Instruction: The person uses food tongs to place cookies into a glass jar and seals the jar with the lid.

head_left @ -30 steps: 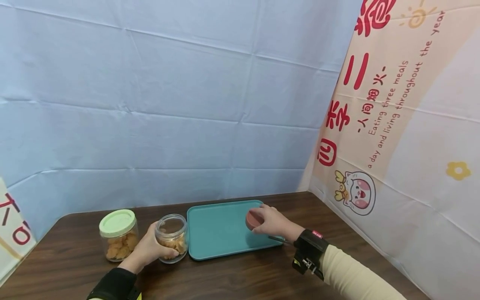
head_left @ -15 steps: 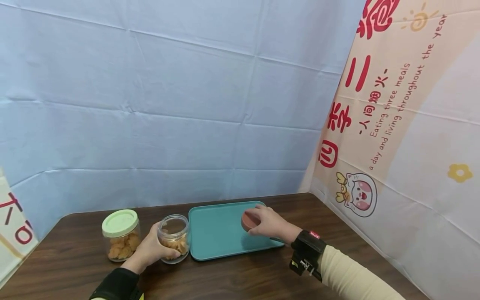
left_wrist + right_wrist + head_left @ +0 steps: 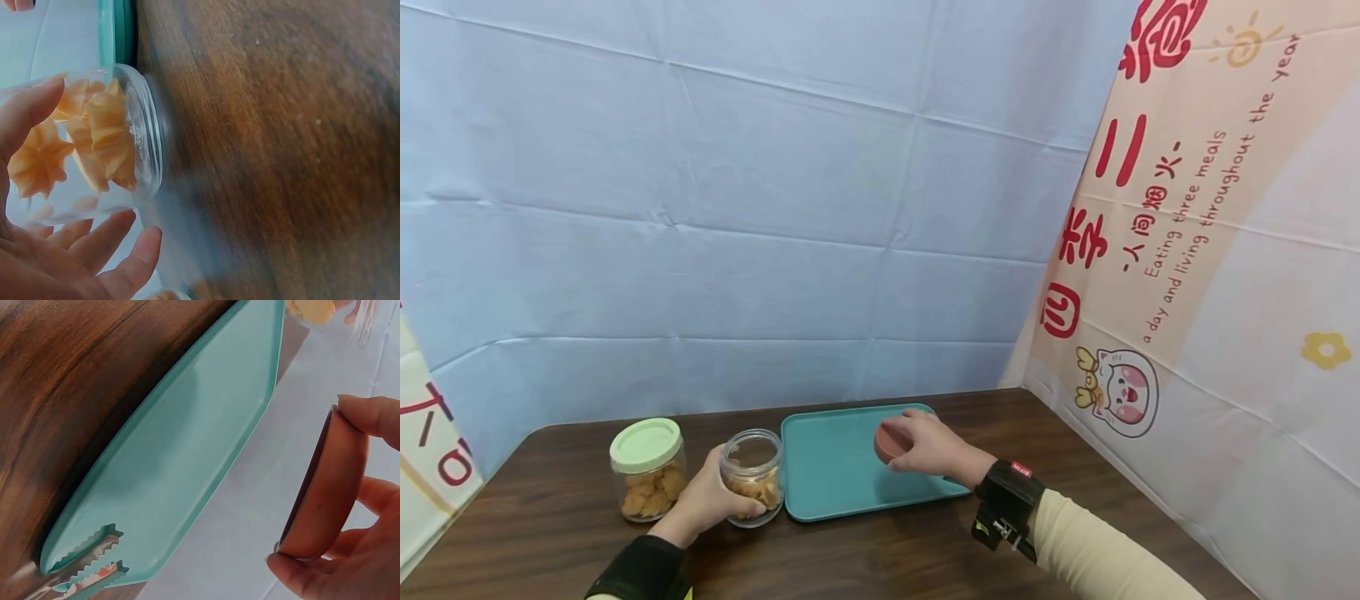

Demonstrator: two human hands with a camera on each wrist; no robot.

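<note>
My left hand (image 3: 711, 497) grips a clear open jar (image 3: 754, 475) on the table, thumb and fingers round its side. Star-shaped yellow-orange snacks (image 3: 106, 137) fill the jar's lower part. Above the teal tray (image 3: 831, 462), my right hand (image 3: 932, 447) holds a round reddish-brown lid (image 3: 891, 442) by its edge. In the right wrist view the lid (image 3: 328, 487) is tilted nearly on edge, pinched between thumb and fingers. Metal tongs (image 3: 81, 569) with toothed tips lie over one end of the tray, mostly hidden behind the right wrist in the head view.
Left of the open jar stands a second jar with a pale green lid (image 3: 645, 444), holding golden-brown pieces (image 3: 655, 492). All of it is on a dark wood table (image 3: 820, 558). A pale blue cloth (image 3: 737, 208) hangs behind, and a printed cloth (image 3: 1210, 292) on the right.
My right hand has moved a little to the left over the tray, carrying the lid. The left hand keeps its grip on the jar. The head view has shifted slightly.
</note>
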